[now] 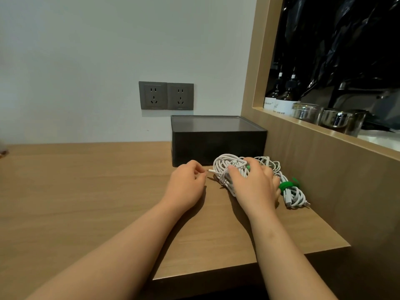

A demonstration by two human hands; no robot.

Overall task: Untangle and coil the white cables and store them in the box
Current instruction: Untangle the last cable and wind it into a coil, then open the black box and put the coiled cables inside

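A tangle of white cables lies on the wooden desk just in front of a closed dark box. My right hand rests on top of the tangle with its fingers spread over the loops. My left hand sits to the left of the pile, fingers curled, pinching a cable's plug end that sticks out of it. At the right end, one coiled bundle is held by a green tie.
Two grey wall sockets are above the box. A wooden side panel rises to the right, with a ledge holding bottles and glass jars. The desk's front edge is close to me.
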